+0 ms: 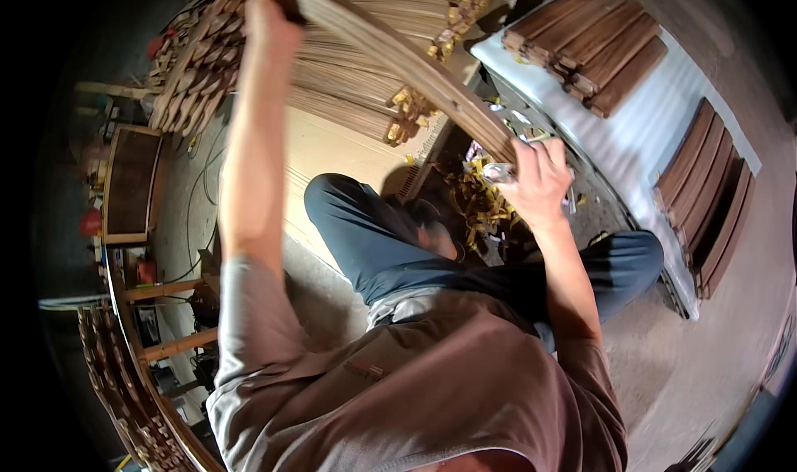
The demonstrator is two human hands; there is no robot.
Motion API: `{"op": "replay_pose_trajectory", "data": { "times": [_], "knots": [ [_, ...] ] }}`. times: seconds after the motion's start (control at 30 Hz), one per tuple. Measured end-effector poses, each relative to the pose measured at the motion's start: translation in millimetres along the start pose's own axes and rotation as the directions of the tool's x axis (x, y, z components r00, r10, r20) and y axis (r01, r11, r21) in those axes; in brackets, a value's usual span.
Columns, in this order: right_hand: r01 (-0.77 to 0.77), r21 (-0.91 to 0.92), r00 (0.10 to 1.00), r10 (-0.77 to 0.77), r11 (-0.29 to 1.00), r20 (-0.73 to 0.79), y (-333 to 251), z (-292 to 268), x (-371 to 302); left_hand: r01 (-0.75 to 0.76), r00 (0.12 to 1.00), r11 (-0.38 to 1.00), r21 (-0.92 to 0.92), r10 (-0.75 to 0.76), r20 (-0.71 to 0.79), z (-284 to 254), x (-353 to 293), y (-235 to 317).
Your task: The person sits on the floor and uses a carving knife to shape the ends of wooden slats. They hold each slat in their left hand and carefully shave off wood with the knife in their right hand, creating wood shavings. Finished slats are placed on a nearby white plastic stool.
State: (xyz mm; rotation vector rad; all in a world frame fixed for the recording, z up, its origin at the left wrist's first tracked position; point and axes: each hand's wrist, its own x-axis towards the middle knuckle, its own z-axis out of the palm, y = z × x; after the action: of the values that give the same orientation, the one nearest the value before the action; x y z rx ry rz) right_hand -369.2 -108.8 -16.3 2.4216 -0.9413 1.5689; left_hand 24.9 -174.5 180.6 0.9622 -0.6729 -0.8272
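Legs: two, in dark blue trousers (357, 231), knees spread.
Right grip: one right hand (540, 177), fingers closed over the near end of the slat; a small shiny thing (499, 172) shows by the thumb, its kind unclear.
Slat in work: one long, light-brown, grained wooden slat (407, 63), raised and slanting between both hands.
Scraps: a loose heap of yellow and brown scraps (481, 198) on the floor, too many to count.
Left grip: one left hand (276, 25), blurred, closed around the slat's far part; its fingers are mostly hidden.
White surface: one flat white surface (639, 140) at the right, bearing two groups of dark-brown wooden slats (706, 198), roughly five in each.
Cardboard: one tan sheet (320, 148), under a broad uncounted stack of light-brown slats (349, 78) with yellow ends.
Framed piece: one dark rectangular wood-edged panel (131, 181); whether a tray, I cannot tell.
Far pile: many brown shaped wooden pieces (195, 73), overlapping.
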Motion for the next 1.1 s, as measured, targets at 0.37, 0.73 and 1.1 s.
{"op": "replay_pose_trajectory", "data": {
  "times": [0.37,0.73,1.1],
  "knots": [
    [-0.503,0.002,0.709,0.412,0.864,0.572,0,-9,-52,0.396,0.918,0.887,0.237,-0.385,-0.093,70,-114,-169],
    [-0.872,0.469,0.314,0.893,0.137,0.322,163,-11,-30,0.055,0.847,0.843,0.535,-0.324,0.422,82,-152,-203],
    [-0.681,0.732,0.116,0.987,-0.003,0.111,340,36,-80,0.492,0.842,0.726,0.481,-0.536,-0.052,-61,-294,-269]
  ]
}}
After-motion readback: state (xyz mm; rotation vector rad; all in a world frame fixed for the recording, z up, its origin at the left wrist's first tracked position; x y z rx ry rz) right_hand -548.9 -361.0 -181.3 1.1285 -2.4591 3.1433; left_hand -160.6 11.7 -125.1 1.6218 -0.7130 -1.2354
